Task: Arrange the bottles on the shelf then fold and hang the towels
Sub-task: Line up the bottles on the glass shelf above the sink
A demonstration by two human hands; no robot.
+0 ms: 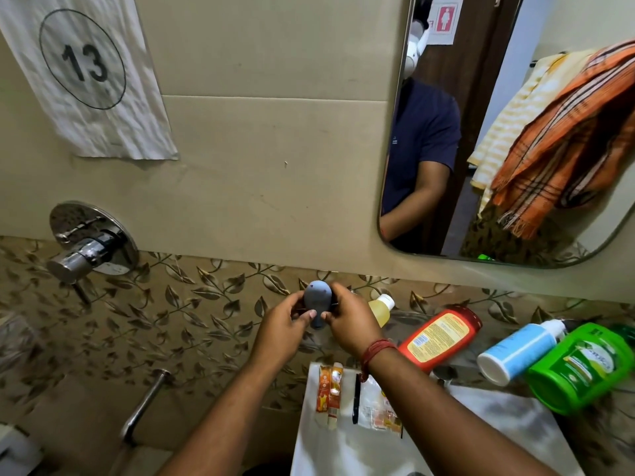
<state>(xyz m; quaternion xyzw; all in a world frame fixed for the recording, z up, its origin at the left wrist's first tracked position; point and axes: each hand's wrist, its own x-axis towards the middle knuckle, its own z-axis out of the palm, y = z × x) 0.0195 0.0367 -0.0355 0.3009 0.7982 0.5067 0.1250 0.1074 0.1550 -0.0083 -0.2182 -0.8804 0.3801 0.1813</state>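
Both hands, left hand (287, 317) and right hand (350, 317), pinch the upright grey bottle (318, 300); red bottle (439, 334) lies right, nearer the right hand.

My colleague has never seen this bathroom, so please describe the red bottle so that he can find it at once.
Start at the wall mirror and look straight down to the shelf under it. The red bottle lies on its side there, beside the right hand. It alone is red with a yellow label; the other bottles nearby are pale yellow, blue-white and green.
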